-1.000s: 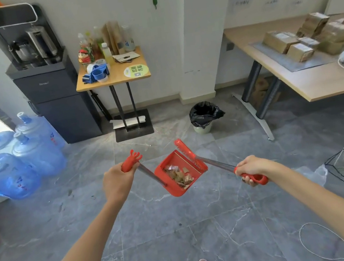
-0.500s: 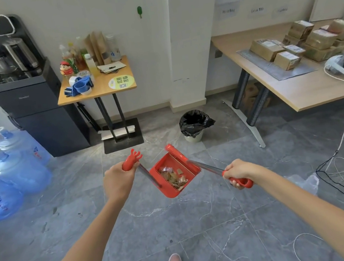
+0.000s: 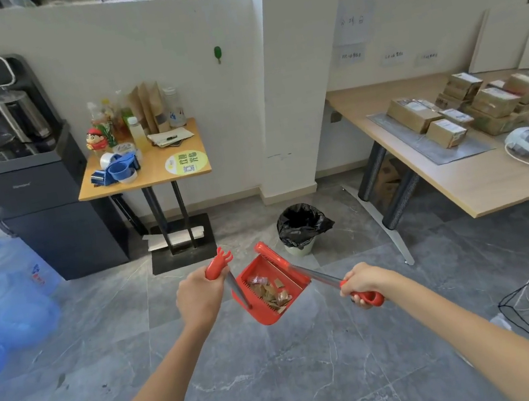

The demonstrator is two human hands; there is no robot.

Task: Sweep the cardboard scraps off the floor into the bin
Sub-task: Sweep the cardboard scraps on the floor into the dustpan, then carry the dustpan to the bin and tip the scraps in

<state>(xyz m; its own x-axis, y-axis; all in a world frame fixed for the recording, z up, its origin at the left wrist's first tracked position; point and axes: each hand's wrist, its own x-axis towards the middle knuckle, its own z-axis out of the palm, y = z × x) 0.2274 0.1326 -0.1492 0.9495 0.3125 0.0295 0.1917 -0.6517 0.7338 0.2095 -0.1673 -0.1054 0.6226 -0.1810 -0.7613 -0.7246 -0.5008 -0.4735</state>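
We have just one camera, worn on the person's head, and it looks forward and down from up high. Near the bottom we see both arms reaching out, with the left hand (image 3: 198,296) and right hand (image 3: 364,283) close in front. Farther off lie the gray floor (image 3: 283,379), the white wall (image 3: 166,60) and a counter (image 3: 480,181) on the right.

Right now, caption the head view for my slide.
Both hands carry the dustpan of scraps toward the bin.
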